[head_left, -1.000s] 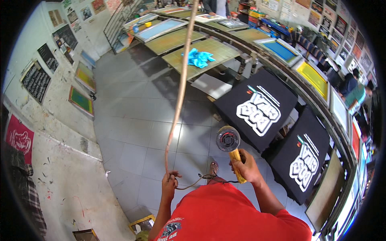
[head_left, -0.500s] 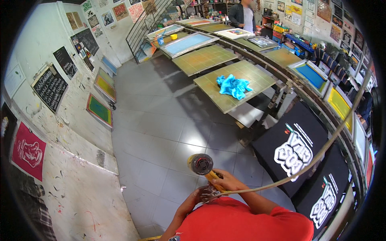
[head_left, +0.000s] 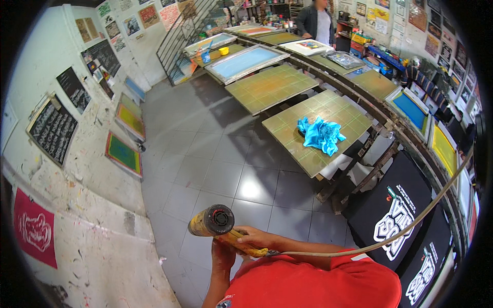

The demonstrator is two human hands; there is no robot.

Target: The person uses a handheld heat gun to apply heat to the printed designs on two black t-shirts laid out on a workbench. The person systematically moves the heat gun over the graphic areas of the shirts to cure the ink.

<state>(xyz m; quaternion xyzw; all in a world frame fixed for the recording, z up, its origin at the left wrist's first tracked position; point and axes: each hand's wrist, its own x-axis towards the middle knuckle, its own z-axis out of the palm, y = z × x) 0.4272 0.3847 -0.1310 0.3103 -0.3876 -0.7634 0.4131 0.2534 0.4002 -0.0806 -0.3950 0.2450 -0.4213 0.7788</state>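
Note:
A yellow heat gun with a black vented rear cap is held in front of my red shirt. My right hand is closed around its yellow handle. Pressed against the handle's underside is my left hand, its fingers partly hidden by the tool. A pale cord runs from the handle's end across my right arm and up to the right. On the nearest flat printing board lies a crumpled bright blue cloth, out of reach of both hands.
Two boards with black printed shirts stand at right, beside the long rail. Framed screens and more boards line it. A person stands at the back. Screens lean against the left wall above grey floor tiles.
The heat gun has moved left and been lifted, and its handle is turned with the butt toward the right. Both hands moved with it. My view has shifted, too.

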